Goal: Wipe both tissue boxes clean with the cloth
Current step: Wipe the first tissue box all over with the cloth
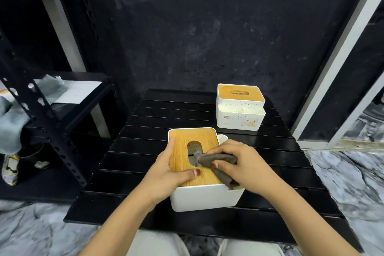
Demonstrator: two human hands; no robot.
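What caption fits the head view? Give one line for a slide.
Left hand steadies the near tissue box while right hand wipes its wooden lid with brown cloth; stained second box waits behind.

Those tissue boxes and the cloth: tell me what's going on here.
A person is wiping the near tissue box, which sits on the black slatted table. The left hand holds its wooden lid steady, thumb pressed on top. The right hand grips a brown cloth and rubs it over the lid beside the oval slot. The far tissue box stands untouched, with brownish stains showing on its white front.
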